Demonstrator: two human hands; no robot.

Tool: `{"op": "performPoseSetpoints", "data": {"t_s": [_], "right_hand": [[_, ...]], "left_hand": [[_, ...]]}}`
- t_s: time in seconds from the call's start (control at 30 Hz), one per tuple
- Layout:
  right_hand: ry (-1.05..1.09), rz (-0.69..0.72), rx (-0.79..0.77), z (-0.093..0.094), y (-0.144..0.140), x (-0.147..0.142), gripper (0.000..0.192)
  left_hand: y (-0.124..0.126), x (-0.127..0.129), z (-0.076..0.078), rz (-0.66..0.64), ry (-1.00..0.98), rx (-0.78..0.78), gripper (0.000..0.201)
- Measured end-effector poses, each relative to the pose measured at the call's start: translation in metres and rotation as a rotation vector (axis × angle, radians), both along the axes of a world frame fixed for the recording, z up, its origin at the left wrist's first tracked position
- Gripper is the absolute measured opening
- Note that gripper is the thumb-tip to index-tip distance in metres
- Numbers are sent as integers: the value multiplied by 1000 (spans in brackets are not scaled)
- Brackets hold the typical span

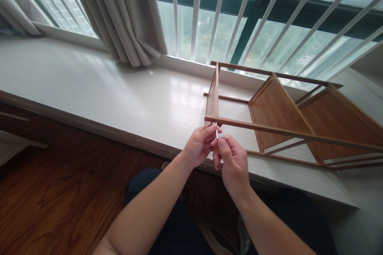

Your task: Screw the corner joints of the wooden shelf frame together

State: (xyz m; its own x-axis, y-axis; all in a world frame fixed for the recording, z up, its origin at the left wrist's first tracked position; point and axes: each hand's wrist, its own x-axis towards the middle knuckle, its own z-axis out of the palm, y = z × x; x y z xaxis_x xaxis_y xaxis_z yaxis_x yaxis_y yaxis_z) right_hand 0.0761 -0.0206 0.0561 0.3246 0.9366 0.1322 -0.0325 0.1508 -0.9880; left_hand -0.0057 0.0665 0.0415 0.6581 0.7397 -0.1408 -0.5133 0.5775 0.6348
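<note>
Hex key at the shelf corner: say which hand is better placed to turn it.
Probably the right hand: its fingertips pinch the hex key at the wooden shelf frame, while the left hand only steadies beside it.

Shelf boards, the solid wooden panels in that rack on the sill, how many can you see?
2. One shelf board slants in the middle of the wooden rack; the second shelf board lies to its right, running toward the picture's edge. More may be hidden past that edge.

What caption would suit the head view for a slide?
Both hands, left hand and right hand, pinch a small metal hex key at the corner of a wooden shelf frame lying on a white window ledge.
</note>
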Motion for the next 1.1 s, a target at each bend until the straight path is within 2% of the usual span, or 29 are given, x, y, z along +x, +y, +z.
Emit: {"op": "performPoseSetpoints", "data": {"t_s": [0.3,0.53,0.63,0.7,0.8,0.87,0.97,1.1], "right_hand": [[-457,-107,35,4,2,11,28],[-615,-157,9,8,4,13,27],[-455,-123,6,9,7,10,31],[-161,-39,-43,10,8,6,33],[355,173,-174,10,9,0,31],[555,280,-214,10,9,-3,28],[642,327,-201,10,8,-3,27],[614,314,-191,10,7,-2,32]], "left_hand": [[0,0,1,-33,-18,-7,27],[0,0,-2,-18,-4,6,28],[1,0,-2,-6,-11,8,28],[1,0,-2,-18,-19,13,27],[2,0,-1,-49,-12,-7,30],[2,0,-2,-45,-4,-30,32],[2,-1,-2,-37,-4,-39,31],[1,-2,-3,-40,-14,-28,29]]}}
